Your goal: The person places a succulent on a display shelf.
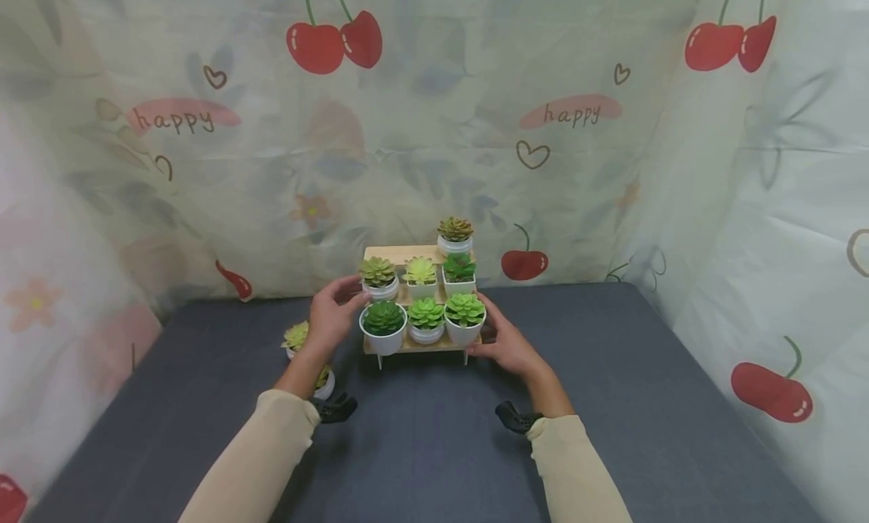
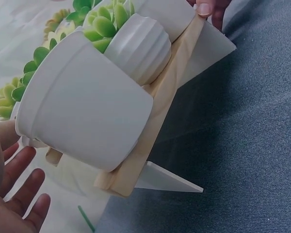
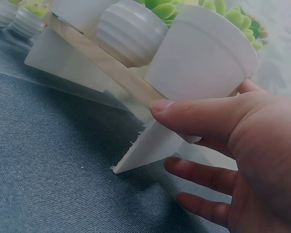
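A tiered wooden plant stand (image 1: 400, 255) with white legs carries several potted succulents. My left hand (image 1: 330, 315) is at its left side, thumb and forefinger at the white pot of the pale green succulent (image 1: 378, 274) on the middle tier; the other fingers spread loosely. In front of that hand, a dark green succulent (image 1: 383, 319) sits in a plain white pot (image 2: 87, 107) on the lowest board. My right hand (image 1: 505, 343) grips the right end of the lowest board (image 3: 136, 85), thumb on its edge, beside a bright green succulent (image 1: 465, 312). Its forefinger is partly hidden behind that pot.
Two more potted succulents stand left of the stand: one (image 1: 295, 336) beside my left wrist, another (image 1: 326, 383) partly behind my forearm. A reddish-green succulent (image 1: 455, 232) sits at the top tier's right end. Dark cloth (image 1: 421, 447) covers the table; a printed curtain (image 1: 434, 130) hangs behind.
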Available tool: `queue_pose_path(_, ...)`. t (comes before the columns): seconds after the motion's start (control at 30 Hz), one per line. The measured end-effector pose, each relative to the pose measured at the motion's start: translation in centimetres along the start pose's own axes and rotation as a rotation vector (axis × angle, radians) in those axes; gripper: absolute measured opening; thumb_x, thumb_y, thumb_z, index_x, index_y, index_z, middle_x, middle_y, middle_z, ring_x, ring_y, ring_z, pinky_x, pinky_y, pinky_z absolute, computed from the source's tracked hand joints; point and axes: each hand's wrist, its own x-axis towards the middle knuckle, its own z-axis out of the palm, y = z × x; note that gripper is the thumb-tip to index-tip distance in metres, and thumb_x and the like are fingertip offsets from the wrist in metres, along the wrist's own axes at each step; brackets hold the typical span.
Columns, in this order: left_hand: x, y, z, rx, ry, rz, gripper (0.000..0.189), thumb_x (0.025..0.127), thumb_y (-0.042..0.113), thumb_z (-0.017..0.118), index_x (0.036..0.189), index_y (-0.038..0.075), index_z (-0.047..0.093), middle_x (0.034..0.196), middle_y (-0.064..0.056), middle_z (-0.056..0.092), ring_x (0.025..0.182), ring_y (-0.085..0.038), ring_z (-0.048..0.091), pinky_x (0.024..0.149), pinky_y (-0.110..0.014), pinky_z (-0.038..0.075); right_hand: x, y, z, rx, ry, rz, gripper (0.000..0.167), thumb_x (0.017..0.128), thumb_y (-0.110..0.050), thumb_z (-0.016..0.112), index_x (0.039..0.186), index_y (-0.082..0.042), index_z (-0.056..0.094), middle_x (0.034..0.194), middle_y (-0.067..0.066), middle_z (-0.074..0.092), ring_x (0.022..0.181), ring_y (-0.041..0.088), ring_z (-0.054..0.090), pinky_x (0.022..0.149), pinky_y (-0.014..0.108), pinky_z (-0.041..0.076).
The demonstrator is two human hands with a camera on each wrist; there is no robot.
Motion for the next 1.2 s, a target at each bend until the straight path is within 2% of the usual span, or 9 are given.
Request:
queue_pose_path(0.23,0.1,0.0,0.2,0.014,-0.013,0.017,0.045,0.092,0.021,0.070,0.133,0.006,0.058,0.128,-0.013,0.061,0.118,-0.028,0.055,0.097,-0.043,0.044,0.0,0.0,0.0,0.001,0.004,0.002,0.103,0.079,-0.003,0.080,0.157,-0.025,0.016,0.148,0.018,0.041,0.120,0.039,0.053,0.096,0.056,0.043)
queue_pose_path(0.5,0.2,0.2,0.5,-0.001,-0.033,0.024,0.041,0.094,0.017,0.067,0.133,0.007,0.057,0.128,-0.014,0.060,0.120,-0.028,0.054,0.100,-0.042,0.043,-0.1,0.2,0.0,0.008,-0.019,-0.039,0.102,0.081,-0.002,0.078,0.158,-0.021,0.013,0.147,0.021,0.040,0.116,0.040,0.055,0.091,0.055,0.047)
queue_pose_path(0.73,0.2,0.3,0.7,-0.002,-0.038,0.024,0.041,0.095,0.017,0.065,0.134,0.008,0.056,0.129,-0.013,0.059,0.121,-0.028,0.054,0.100,-0.043,0.043,0.0,0.2,0.0,0.015,-0.018,-0.034,0.102,0.081,-0.002,0.078,0.157,-0.023,0.014,0.147,0.020,0.041,0.119,0.039,0.054,0.093,0.055,0.045)
queue_pose_path(1.03,-0.6,0.8,0.2,-0.048,0.019,-0.031,0.040,0.095,0.022,0.066,0.133,0.011,0.058,0.128,-0.009,0.060,0.120,-0.026,0.053,0.098,-0.045,0.043,0.0,0.1,-0.1,0.017,-0.021,-0.048,0.102,0.081,-0.001,0.077,0.158,-0.020,0.014,0.147,0.022,0.040,0.119,0.042,0.053,0.093,0.056,0.045)
queue_pose_path(1.2,-1.3,0.8,-0.7,-0.052,0.043,-0.002,0.037,0.096,0.017,0.063,0.132,0.009,0.058,0.129,-0.011,0.058,0.121,-0.028,0.051,0.097,-0.047,0.043,0.0,0.1,-0.1,0.012,-0.017,-0.037,0.102,0.080,-0.002,0.078,0.157,-0.022,0.014,0.147,0.020,0.041,0.119,0.039,0.054,0.093,0.054,0.046)
